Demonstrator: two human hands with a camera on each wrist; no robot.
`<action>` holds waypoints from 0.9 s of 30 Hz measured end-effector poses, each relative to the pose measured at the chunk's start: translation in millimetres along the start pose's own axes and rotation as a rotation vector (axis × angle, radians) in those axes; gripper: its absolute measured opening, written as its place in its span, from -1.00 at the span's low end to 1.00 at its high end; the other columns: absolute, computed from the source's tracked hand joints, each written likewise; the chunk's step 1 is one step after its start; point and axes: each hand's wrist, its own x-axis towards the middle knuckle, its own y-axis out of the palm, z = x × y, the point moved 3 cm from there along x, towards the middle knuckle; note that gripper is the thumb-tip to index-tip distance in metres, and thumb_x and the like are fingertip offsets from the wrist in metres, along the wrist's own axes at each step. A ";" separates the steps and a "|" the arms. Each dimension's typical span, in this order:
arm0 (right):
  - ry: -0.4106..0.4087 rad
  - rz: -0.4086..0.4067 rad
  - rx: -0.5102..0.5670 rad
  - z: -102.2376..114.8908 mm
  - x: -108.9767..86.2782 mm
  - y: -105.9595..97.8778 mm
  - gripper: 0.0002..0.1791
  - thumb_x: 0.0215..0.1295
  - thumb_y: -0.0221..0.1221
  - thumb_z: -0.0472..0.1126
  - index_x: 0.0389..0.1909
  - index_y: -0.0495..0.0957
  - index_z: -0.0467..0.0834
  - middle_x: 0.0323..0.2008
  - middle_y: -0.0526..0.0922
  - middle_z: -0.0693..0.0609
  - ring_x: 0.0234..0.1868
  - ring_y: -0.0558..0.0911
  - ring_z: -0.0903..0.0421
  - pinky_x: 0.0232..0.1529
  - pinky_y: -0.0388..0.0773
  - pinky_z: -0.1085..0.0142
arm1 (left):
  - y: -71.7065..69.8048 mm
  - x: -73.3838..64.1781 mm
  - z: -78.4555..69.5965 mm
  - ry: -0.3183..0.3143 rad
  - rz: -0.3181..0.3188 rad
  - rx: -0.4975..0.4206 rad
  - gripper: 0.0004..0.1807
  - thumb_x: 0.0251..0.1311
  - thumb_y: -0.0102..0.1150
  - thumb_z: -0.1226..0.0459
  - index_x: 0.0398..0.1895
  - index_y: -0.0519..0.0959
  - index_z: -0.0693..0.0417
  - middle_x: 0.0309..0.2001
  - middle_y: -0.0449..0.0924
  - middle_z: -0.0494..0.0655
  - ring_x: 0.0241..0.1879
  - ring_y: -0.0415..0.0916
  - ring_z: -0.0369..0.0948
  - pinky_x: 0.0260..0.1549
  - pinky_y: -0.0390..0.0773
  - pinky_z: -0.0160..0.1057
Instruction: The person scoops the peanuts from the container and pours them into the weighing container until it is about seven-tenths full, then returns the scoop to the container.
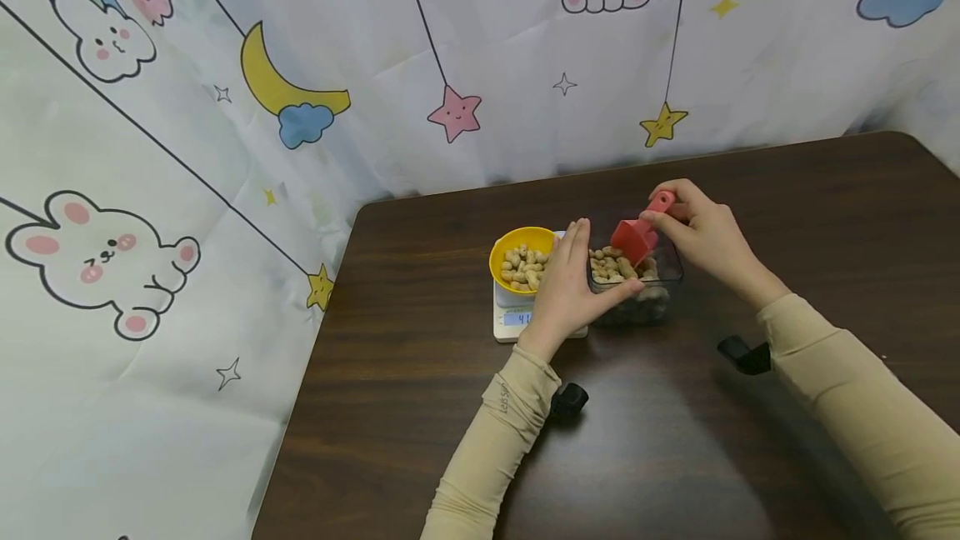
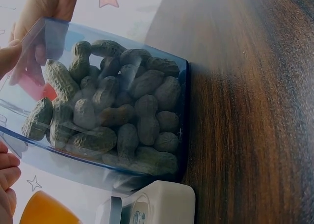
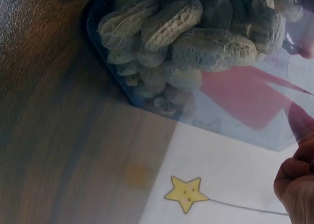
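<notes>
My right hand [image 1: 705, 232] pinches the handle of a small red scoop [image 1: 632, 241], its blade tipped down into a clear plastic box [image 1: 665, 280] of peanuts [image 1: 606, 266]. In the right wrist view the red blade [image 3: 240, 96] shows through the box wall beside the nuts. My left hand [image 1: 564, 294] lies along the box's left side with fingers straight and thumb spread across the near rim. Left of that hand, a yellow bowl [image 1: 492, 267] holding peanuts sits on a white kitchen scale [image 1: 504, 333]. The hand covers the bowl's right side and part of the scale's display.
The box and scale stand close together on a dark wooden table [image 1: 405, 315]. Behind it hangs a white cloth [image 1: 510, 48] printed with cartoon stars and animals. Black wrist devices [image 1: 570, 401] jut out by both sleeves.
</notes>
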 end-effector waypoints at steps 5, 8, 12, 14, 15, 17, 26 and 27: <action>0.046 -0.053 0.038 -0.3 -1.2 2.0 -0.59 0.29 0.09 0.05 0.01 0.34 -0.12 -0.27 0.69 -0.21 -0.58 0.40 0.24 -0.61 0.24 0.41 | 0.6 -0.2 1.4 -0.001 -0.002 -0.004 0.11 -0.01 0.14 -0.29 0.49 -0.18 -0.11 0.49 -0.10 -0.14 0.49 -0.15 -0.22 0.43 -0.02 -0.09; 0.071 -0.057 0.063 -0.8 -2.1 3.6 -0.58 0.28 0.08 0.09 -0.01 0.34 -0.10 -0.45 0.69 -0.01 -0.68 0.23 0.22 -0.66 0.17 0.33 | 0.5 -0.7 2.0 -0.007 0.001 -0.010 0.10 -0.01 0.13 -0.30 0.49 -0.19 -0.13 0.50 -0.11 -0.16 0.49 -0.17 -0.23 0.43 -0.01 -0.09; 0.062 -0.054 0.068 -0.5 -1.7 4.9 -0.61 0.29 0.08 0.08 -0.01 0.35 -0.08 -0.56 0.58 0.24 -0.69 0.22 0.19 -0.68 0.18 0.32 | -0.2 -1.0 2.3 -0.006 0.001 -0.013 0.10 -0.02 0.14 -0.30 0.48 -0.18 -0.13 0.50 -0.10 -0.16 0.49 -0.17 -0.24 0.43 -0.01 -0.08; 0.049 -0.043 0.063 0.1 -1.8 4.1 -0.62 0.30 0.08 0.06 0.00 0.36 -0.07 -0.53 0.59 0.19 -0.68 0.24 0.18 -0.67 0.19 0.33 | -0.8 -0.6 1.8 -0.002 0.000 -0.011 0.10 -0.02 0.14 -0.29 0.48 -0.17 -0.12 0.49 -0.10 -0.16 0.49 -0.16 -0.24 0.43 -0.01 -0.09; 0.041 -0.034 0.057 0.5 -2.1 3.7 -0.63 0.30 0.08 0.04 0.00 0.35 -0.08 -0.51 0.60 0.13 -0.67 0.24 0.19 -0.67 0.20 0.34 | -1.2 -0.5 1.6 0.000 -0.001 -0.010 0.10 -0.02 0.15 -0.29 0.48 -0.16 -0.12 0.49 -0.10 -0.15 0.49 -0.16 -0.24 0.43 -0.01 -0.09; 0.022 -0.013 0.041 1.1 -3.0 3.2 -0.64 0.31 0.08 0.01 0.01 0.35 -0.08 -0.47 0.62 -0.01 -0.67 0.25 0.19 -0.67 0.20 0.35 | -1.8 -0.4 1.4 0.001 -0.003 -0.004 0.10 -0.02 0.15 -0.29 0.48 -0.15 -0.11 0.49 -0.09 -0.14 0.49 -0.15 -0.24 0.43 -0.01 -0.10; -0.045 -0.015 0.079 -4.8 -7.4 2.6 -0.68 0.34 0.07 -0.10 0.04 0.32 -0.11 -0.60 0.47 0.00 -0.74 0.23 0.21 -0.74 0.18 0.34 | -1.9 -1.4 0.0 0.007 -0.006 -0.003 0.10 -0.02 0.17 -0.27 0.48 -0.14 -0.09 0.49 -0.07 -0.14 0.49 -0.14 -0.22 0.43 0.00 -0.08; -0.045 -0.023 0.095 -5.1 -7.5 2.8 -0.68 0.34 0.06 -0.10 0.04 0.32 -0.12 -0.64 0.43 0.03 -0.75 0.21 0.21 -0.75 0.16 0.34 | -1.9 -1.4 -0.3 0.007 -0.007 -0.004 0.10 -0.02 0.18 -0.27 0.48 -0.13 -0.08 0.49 -0.07 -0.14 0.49 -0.14 -0.21 0.43 0.00 -0.08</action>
